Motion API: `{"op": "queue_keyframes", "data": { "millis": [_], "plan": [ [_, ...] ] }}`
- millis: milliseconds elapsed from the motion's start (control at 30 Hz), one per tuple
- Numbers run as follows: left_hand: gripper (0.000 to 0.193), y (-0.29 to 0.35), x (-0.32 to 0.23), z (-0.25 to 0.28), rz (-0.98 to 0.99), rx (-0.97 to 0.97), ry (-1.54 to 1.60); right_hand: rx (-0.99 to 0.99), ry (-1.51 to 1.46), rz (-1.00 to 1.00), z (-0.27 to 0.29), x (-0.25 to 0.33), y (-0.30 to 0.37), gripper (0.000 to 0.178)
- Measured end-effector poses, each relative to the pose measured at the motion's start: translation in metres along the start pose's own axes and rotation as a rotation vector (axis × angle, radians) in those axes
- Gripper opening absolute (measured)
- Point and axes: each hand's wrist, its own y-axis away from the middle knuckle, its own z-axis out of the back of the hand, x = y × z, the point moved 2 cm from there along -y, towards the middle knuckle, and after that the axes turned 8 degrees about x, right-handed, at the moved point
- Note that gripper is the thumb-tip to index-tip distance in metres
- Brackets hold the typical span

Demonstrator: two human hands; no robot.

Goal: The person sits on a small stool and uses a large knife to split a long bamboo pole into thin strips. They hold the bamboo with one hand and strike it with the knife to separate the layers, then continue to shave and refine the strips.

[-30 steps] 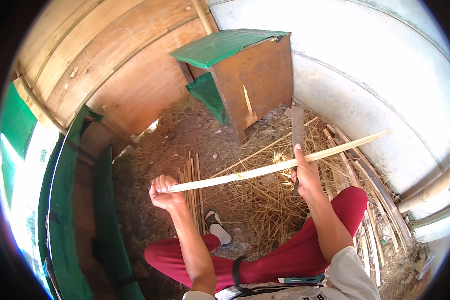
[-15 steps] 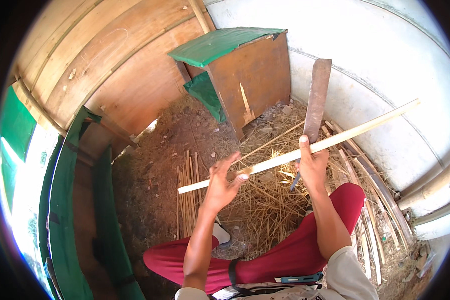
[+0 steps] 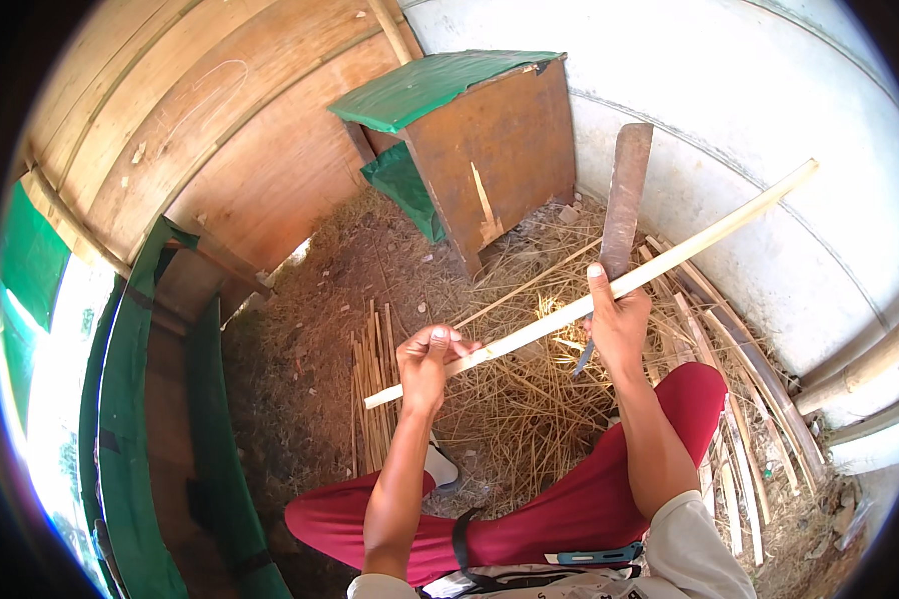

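A long, pale bamboo strip slants across in front of me, its right end raised towards the white wall. My left hand is closed on the strip near its lower left end, thumb on top. My right hand grips a machete and holds the strip against it, thumb up along the blade's base. The machete's broad, rust-brown blade points up and away; its handle is mostly hidden in my palm. Below the right hand shows a thin dark piece whose kind I cannot tell.
Straw-like shavings cover the ground between my legs. Thin cut strips lie on the left, longer bamboo pieces on the right. Ahead stands a wooden box with a green cover. A green-draped structure borders the left.
My left hand has gone from open fingers beside the strip to closed on it, slightly farther left. The strip's right end has risen and its left end dropped a little.
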Motion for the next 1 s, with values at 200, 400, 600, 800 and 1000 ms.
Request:
{"op": "queue_keyframes", "data": {
  "millis": [200, 400, 600, 800, 1000],
  "plan": [
    [0.025, 0.007, 0.001, 0.001, -0.106, -0.081, -0.095, 0.025, 0.037, -0.075, -0.003, -0.005, 0.000, 0.038],
    [0.022, 0.012, 0.006, 0.011, -0.002, -0.112, 0.121, 0.003, 0.053, -0.047, -0.005, -0.004, 0.001, 0.039],
    [0.035, -0.001, -0.010, 0.031, -0.118, -0.257, -0.837, 0.037, 0.152, -0.031, -0.001, -0.006, -0.001, 0.036],
    [0.065, -0.024, -0.093, -0.003, -0.351, -0.137, -1.293, 0.098, 0.475, 0.030, -0.007, -0.016, 0.006, 0.040],
    [0.065, -0.061, -0.139, -0.131, -0.342, 0.540, -0.663, 0.230, 0.638, 0.148, -0.019, -0.014, 0.018, 0.047]
  ]
}}
